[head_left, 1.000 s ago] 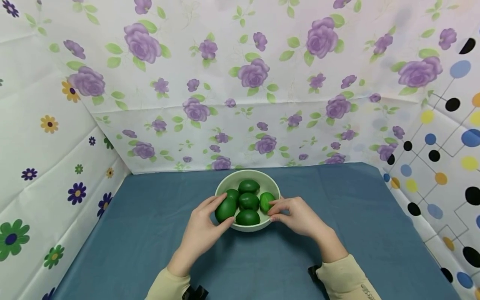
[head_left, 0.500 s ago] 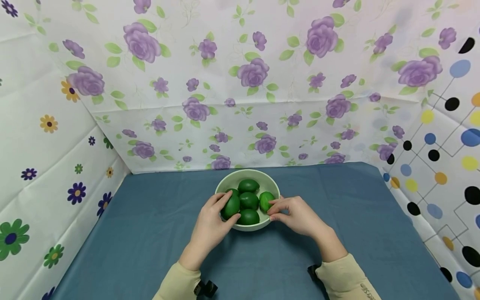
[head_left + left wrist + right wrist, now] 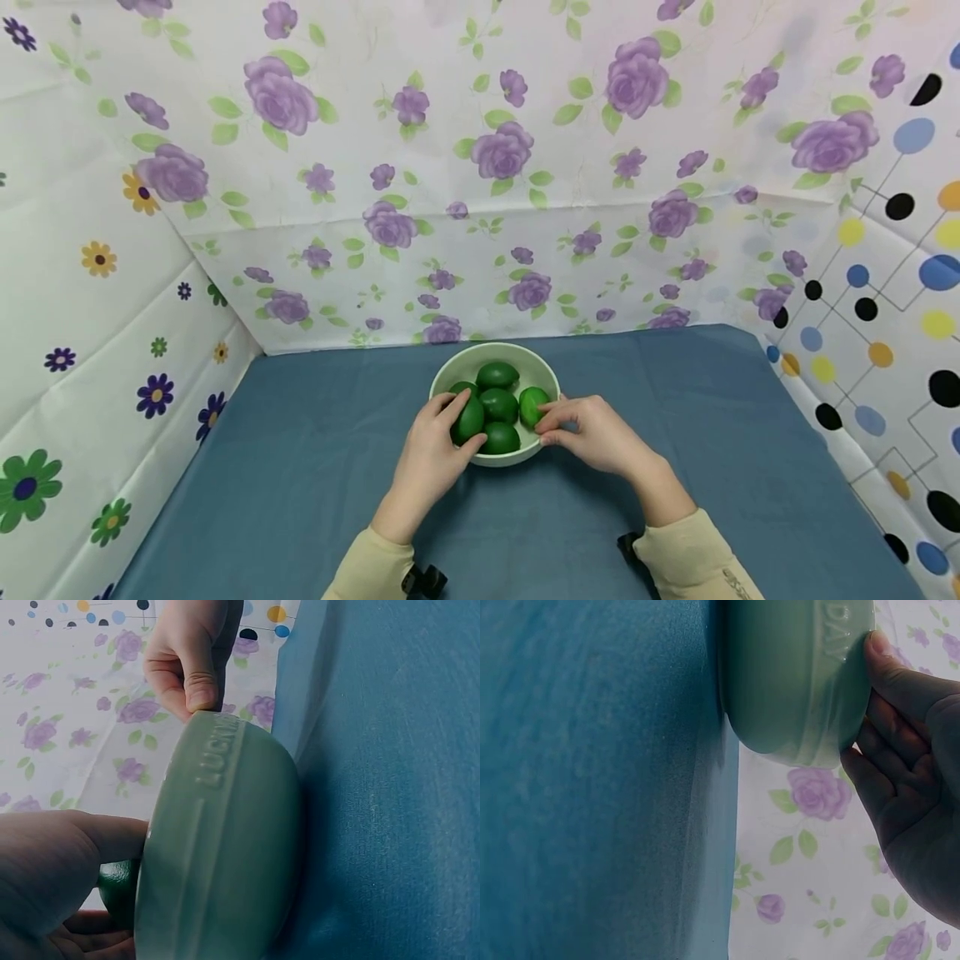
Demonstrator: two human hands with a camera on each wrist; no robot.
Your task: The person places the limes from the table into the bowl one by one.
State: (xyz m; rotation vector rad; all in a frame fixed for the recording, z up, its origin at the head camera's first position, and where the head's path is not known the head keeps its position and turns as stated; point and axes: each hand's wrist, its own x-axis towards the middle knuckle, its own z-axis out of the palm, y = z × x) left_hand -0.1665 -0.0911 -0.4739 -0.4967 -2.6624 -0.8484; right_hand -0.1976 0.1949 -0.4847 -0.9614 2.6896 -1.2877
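Note:
A pale green bowl (image 3: 531,367) stands on the blue cloth with several glossy, dark green oval fruits (image 3: 499,405) inside. One lighter green fruit (image 3: 532,405) sits at the bowl's right side. My left hand (image 3: 429,454) grips a dark green oval fruit (image 3: 468,419) at the left of the bowl, thumb on the near side. The left wrist view shows part of that fruit (image 3: 118,886) between thumb and fingers, behind the bowl wall (image 3: 225,855). With thumb and fingers my right hand (image 3: 596,429) pinches the bowl's right rim; the right wrist view shows this hand (image 3: 915,757) against the bowl.
Blue cloth (image 3: 315,442) covers the table around the bowl. A white sheet with purple flowers (image 3: 390,275) hangs close behind it. Patterned sheets close off the left (image 3: 112,400) and right (image 3: 885,317) sides.
My left hand has moved to the right with the fruit, from the bowl's left rim further in over the bowl. The right hand keeps its hold on the rim.

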